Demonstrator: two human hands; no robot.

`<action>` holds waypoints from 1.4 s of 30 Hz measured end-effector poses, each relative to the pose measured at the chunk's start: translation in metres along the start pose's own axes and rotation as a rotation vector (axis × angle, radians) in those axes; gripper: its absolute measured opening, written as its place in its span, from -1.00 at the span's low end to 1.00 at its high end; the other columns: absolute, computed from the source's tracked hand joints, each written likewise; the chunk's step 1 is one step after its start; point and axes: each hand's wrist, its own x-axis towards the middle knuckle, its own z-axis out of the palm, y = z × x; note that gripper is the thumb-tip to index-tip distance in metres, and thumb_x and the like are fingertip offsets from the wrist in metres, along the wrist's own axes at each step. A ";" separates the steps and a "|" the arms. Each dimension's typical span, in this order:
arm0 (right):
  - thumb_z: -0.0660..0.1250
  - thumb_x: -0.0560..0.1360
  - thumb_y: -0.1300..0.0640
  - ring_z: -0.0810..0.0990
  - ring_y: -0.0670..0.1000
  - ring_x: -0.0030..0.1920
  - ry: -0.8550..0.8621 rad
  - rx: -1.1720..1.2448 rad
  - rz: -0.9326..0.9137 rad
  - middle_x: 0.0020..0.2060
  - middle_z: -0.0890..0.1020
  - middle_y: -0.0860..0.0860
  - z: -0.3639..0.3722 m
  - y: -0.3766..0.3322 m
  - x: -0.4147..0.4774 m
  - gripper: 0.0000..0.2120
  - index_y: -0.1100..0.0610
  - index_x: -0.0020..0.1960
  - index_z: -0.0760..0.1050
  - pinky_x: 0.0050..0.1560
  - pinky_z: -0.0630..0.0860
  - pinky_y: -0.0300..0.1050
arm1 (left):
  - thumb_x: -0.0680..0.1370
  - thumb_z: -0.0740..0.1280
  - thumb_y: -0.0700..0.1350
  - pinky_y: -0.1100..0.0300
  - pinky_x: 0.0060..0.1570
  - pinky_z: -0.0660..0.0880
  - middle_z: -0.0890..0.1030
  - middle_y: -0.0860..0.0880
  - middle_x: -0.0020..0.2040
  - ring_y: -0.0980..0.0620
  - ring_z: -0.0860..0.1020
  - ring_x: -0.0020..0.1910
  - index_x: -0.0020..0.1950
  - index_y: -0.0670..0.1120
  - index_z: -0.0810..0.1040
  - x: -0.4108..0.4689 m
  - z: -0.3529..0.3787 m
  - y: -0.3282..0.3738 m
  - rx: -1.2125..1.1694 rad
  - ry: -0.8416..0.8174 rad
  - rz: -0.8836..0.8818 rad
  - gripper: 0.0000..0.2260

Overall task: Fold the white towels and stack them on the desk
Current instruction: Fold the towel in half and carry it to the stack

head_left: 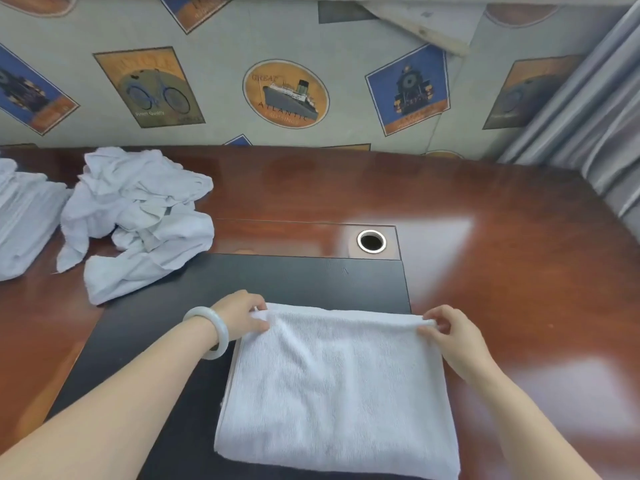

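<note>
A white towel (339, 386) lies folded flat on the black pad (294, 278) of the wooden desk (502, 254), right in front of me. My left hand (242, 315), with a pale bangle on the wrist, pinches the towel's far left corner. At the far right corner, my right hand (450, 332) pinches the edge between thumb and fingers. A heap of crumpled white towels (138, 216) sits at the back left. At the far left edge lies a pile of folded white towels (24, 216), partly cut off by the frame.
A round metal cable hole (371, 241) sits in the desk behind the pad. Patterned wallpaper covers the wall at the back. A grey curtain (588, 126) hangs at the right, touching the desk's far right corner.
</note>
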 end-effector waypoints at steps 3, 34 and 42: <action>0.48 0.45 0.14 0.55 -0.06 -0.05 -0.029 0.078 0.089 -0.08 0.59 -0.06 -0.005 -0.003 0.003 -0.80 0.03 0.03 0.54 -0.15 0.41 -0.26 | 0.49 0.44 0.05 0.20 -0.14 0.39 0.50 0.04 -0.06 0.05 0.48 -0.14 -0.04 -0.03 0.51 0.003 0.000 -0.011 -0.122 -0.038 -0.050 -0.79; 0.18 0.61 0.11 0.41 0.02 0.05 0.171 0.100 0.157 0.06 0.47 0.10 0.043 0.003 0.034 -0.77 0.08 0.08 0.61 0.03 0.27 -0.14 | 0.47 0.25 -0.33 0.18 -0.29 0.30 0.52 -0.06 -0.21 -0.08 0.37 -0.24 -0.25 -0.08 0.54 0.032 0.021 -0.001 -0.880 0.296 -0.314 -0.80; 0.11 0.64 0.11 0.43 0.16 0.22 0.255 0.052 0.171 0.18 0.49 0.20 0.050 0.005 0.033 -0.66 0.06 0.33 0.53 0.21 0.29 -0.06 | 0.48 0.26 -0.28 -0.02 0.11 0.34 0.53 -0.19 0.10 -0.25 0.47 0.10 0.14 -0.14 0.60 0.019 0.051 0.057 -0.039 0.797 0.099 -0.73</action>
